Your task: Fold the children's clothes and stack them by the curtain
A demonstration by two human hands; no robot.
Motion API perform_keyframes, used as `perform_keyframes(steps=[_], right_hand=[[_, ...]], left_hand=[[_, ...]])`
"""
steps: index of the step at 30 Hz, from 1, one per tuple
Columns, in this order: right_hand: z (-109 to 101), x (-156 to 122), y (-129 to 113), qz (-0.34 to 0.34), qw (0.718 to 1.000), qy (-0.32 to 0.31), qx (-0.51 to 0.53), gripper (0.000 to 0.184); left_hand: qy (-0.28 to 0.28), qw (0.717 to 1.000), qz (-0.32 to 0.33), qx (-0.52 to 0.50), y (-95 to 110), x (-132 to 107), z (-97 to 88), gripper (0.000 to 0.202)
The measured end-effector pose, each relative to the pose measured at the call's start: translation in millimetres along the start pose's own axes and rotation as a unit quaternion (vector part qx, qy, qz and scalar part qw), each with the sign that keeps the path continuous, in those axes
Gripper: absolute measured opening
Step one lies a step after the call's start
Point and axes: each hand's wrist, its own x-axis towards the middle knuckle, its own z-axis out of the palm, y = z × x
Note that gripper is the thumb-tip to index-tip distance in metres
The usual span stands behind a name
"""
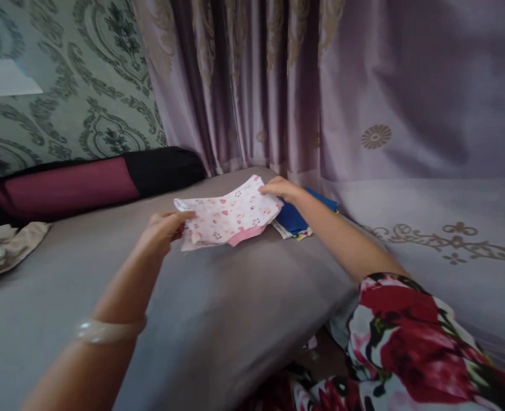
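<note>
A small white garment with pink hearts and a pink hem [229, 214] is held just above the grey mattress [218, 308]. My left hand [164, 228] pinches its left edge, fingers closed on the cloth. My right hand [280, 188] grips its right upper corner. Under my right hand lies a folded stack with a blue cloth on top [297, 220] and a white patterned piece beneath. A pale bangle [106, 330] sits on my left wrist.
A maroon and black bolster [89, 182] lies along the patterned green wall at the back left. A crumpled beige cloth [4, 245] rests at the left edge. Mauve curtains [363, 97] hang behind and spill over the right side.
</note>
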Motion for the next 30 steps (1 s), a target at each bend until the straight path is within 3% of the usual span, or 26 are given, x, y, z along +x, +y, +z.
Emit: perform_keyframes(steps=[3, 7, 11, 14, 20, 30], right_hand=[[-42.9, 10.6, 17.7, 0.034, 0.994, 0.065, -0.083, 0.009], [-89.0, 29.2, 42.9, 0.057, 0.971, 0.111, -0.203, 0.018], [-119.0, 47.0, 66.5, 0.077, 0.943, 0.131, -0.296, 0.03], [-132.0, 54.8, 81.5, 0.069, 0.926, 0.143, -0.342, 0.036], [-139.2, 60.2, 107.5, 0.05, 0.908, 0.151, -0.387, 0.035], [-107.8, 52.3, 146.6, 0.034, 0.891, 0.148, -0.427, 0.036]], left_hand=[[-0.049, 0.994, -0.029, -0.096, 19.8, -7.5, 53.3, 0.02], [-0.103, 0.977, 0.001, -0.186, 33.7, -10.9, 115.8, 0.023], [-0.139, 0.956, -0.017, -0.259, 43.6, -17.9, 166.5, 0.026], [-0.159, 0.946, -0.034, -0.282, 46.3, -23.6, 193.4, 0.028], [-0.182, 0.94, -0.063, -0.281, 32.3, -26.7, 221.1, 0.031], [-0.186, 0.966, -0.071, -0.163, -5.2, -29.5, 225.0, 0.025]])
